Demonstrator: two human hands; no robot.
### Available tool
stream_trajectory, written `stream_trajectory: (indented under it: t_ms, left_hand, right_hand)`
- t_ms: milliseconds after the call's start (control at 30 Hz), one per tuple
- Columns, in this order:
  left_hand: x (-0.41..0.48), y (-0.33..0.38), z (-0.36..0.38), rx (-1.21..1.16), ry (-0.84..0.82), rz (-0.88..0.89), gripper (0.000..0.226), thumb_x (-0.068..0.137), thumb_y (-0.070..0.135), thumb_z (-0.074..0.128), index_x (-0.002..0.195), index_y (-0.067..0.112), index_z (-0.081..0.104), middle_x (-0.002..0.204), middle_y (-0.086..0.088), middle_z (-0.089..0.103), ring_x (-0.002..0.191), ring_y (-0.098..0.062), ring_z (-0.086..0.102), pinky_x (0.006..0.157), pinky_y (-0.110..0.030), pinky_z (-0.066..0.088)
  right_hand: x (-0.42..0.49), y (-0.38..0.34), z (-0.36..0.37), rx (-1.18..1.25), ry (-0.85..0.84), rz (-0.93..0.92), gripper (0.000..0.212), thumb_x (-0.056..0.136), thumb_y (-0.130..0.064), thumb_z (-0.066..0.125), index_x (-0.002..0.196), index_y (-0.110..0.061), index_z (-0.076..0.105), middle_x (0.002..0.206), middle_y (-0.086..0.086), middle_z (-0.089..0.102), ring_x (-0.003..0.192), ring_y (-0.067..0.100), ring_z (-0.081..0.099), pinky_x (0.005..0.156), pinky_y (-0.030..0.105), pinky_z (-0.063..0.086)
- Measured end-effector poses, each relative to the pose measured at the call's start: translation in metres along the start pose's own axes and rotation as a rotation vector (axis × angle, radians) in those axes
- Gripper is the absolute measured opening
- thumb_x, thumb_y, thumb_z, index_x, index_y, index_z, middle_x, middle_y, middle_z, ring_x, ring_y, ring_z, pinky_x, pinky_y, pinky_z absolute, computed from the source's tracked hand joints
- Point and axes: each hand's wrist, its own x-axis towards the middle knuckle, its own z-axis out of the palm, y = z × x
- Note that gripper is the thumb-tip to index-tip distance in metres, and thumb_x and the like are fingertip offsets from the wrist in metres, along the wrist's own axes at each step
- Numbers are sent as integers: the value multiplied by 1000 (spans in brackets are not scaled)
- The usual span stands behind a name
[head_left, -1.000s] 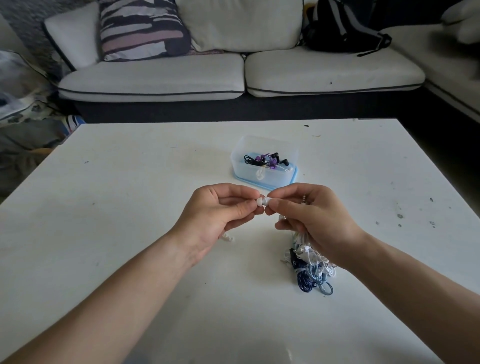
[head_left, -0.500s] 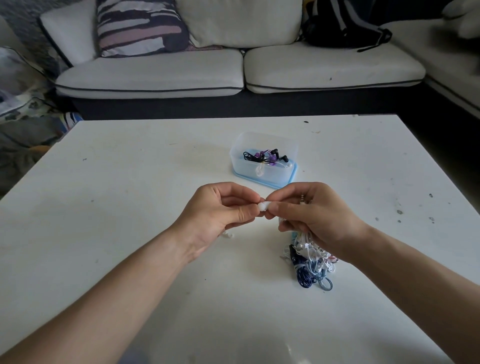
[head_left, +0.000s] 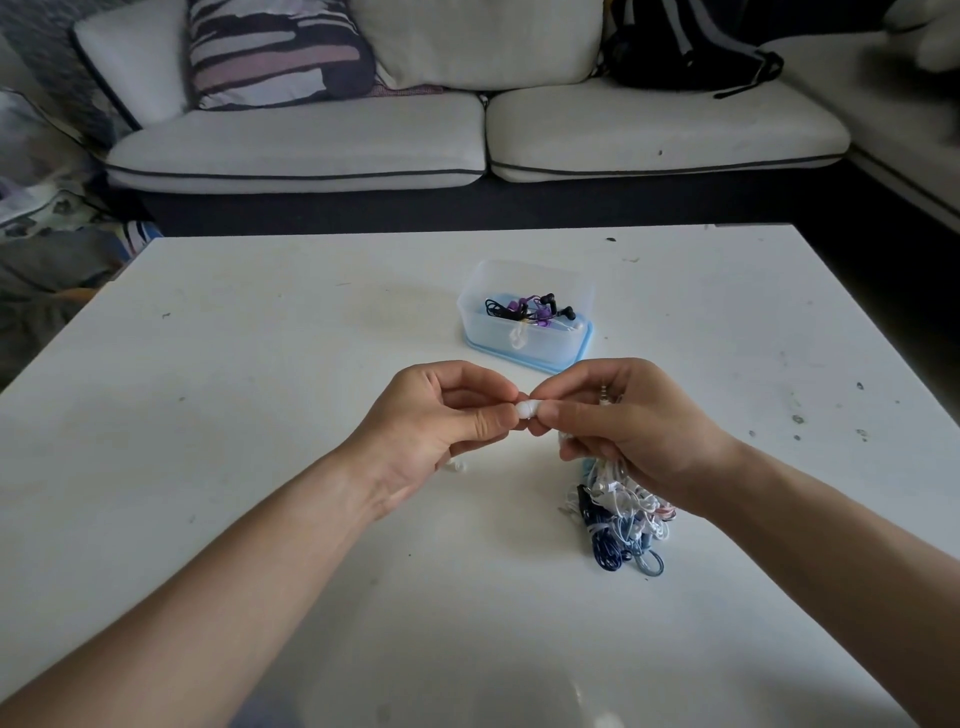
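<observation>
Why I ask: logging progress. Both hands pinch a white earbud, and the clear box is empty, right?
No: the head view shows black and purple earphones in the clear box. The left hand and right hand pinch the white earbud.

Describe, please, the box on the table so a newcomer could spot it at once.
On the white table before the sofa, look just beyond the left hand and right hand. There stands a clear plastic container with a blue base, holding black and purple earphones; unlike the loose cable tangle under the right hand, it is a rigid box.
</observation>
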Motion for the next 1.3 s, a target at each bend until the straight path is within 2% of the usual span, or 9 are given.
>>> stream_trajectory:
  t_ms: [100,200,367,667,800,900,1000,1167,1300]
  left_hand:
    - [2,0,-1,-34,1,7,16,68,10,75,83,14,73,88,-11,75,83,-19,72,69,-22,55]
    - [4,-4,-2,60,15,9,15,90,8,64,103,13,70,103,-8,74,92,-18,69,75,-24,54]
    - [1,-12,4,10,-134,-132,27,94,5,58,121,8,62,113,-14,72,101,-27,69,83,-29,56]
    - [4,-24,19,-159,-54,-148,27,82,-10,65,105,4,66,91,-12,72,82,-24,71,75,-25,57]
    - [6,-26,20,-238,61,-153,26,79,-14,67,93,6,72,86,-9,71,79,-18,71,73,-22,57]
    - [8,-29,19,-208,109,-141,26,77,-14,69,89,8,74,81,-6,71,77,-15,70,72,-20,57]
    - [9,-33,17,-140,161,-109,23,74,-10,75,87,9,73,82,-5,73,80,-16,71,76,-23,56]
    - [11,-45,17,2,241,-98,20,73,-2,81,83,15,76,86,-3,75,91,-20,72,86,-29,55]
    - [12,-52,19,47,233,-95,19,74,0,80,82,17,77,83,-1,75,87,-16,73,82,-24,56]
  right_hand:
    - [2,2,-1,130,1,51,15,75,-15,73,85,-5,73,80,10,71,40,4,41,67,29,52]
    - [6,5,-3,319,7,98,8,81,-11,67,85,-8,72,79,7,70,39,5,33,66,27,54]
    - [8,5,-4,500,-30,100,11,82,-10,61,92,-5,63,76,1,67,38,2,35,62,22,56]
    - [11,10,-1,579,62,157,4,83,-7,62,85,-8,65,83,8,70,39,5,32,62,24,57]
    - [13,14,0,606,170,180,5,79,-6,64,76,-10,63,75,8,63,39,9,35,61,28,54]
    - [17,20,-4,423,208,199,9,85,-6,59,87,-13,63,72,7,55,44,13,36,58,31,48]
    - [20,27,-6,329,193,234,33,97,-6,42,108,-14,73,74,4,49,51,15,38,56,31,47]
    - [23,34,2,234,206,317,13,100,-11,51,97,-3,60,82,14,50,47,18,44,53,34,47]
    - [24,47,6,111,184,338,19,99,-16,58,91,0,56,75,15,52,50,20,43,50,32,43]
